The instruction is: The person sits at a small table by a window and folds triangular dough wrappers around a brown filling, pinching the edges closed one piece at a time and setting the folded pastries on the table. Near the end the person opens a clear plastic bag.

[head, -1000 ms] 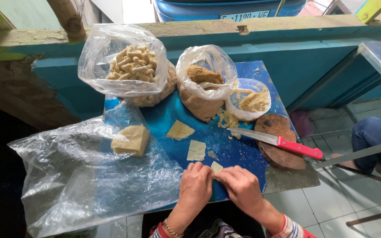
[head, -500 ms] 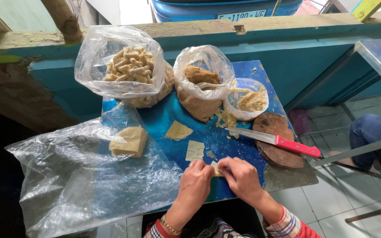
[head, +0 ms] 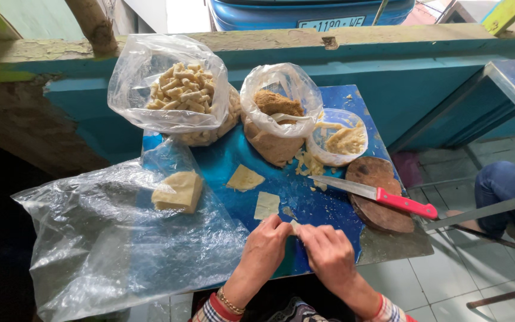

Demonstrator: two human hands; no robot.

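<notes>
- Head view: the left hand (head: pixel 267 247) and right hand (head: pixel 328 255) meet over the near edge of the blue table (head: pixel 335 203), fingers curled shut around a small pale wrapper (head: pixel 295 226) pinched between the fingertips of both.
- Against a second ago, the hands have drawn closer together, and the wrapper that lay flat just ahead of the fingers is now lifted and gripped between them; half a second ago they were already closing on it.
- Just beyond the left fingertips lies a square sheet (head: pixel 266 205), and farther out a second sheet (head: pixel 245 177); both lie where they were.
- Left of the left hand, a folded stack (head: pixel 177 191) sits on a wide clear plastic (head: pixel 114 250), unchanged.
- Beyond the right fingers and to their right, a knife (head: pixel 382 195) with a red handle rests across a round wooden board (head: pixel 382 194), unmoved.
- Far past the fingers stand a bag of rolls (head: pixel 177 92), a bag of brown filling (head: pixel 278 113) and a bowl (head: pixel 336 137) lined with plastic.
- Well right of the right hand, another person's knee (head: pixel 505 188) in jeans shows.
</notes>
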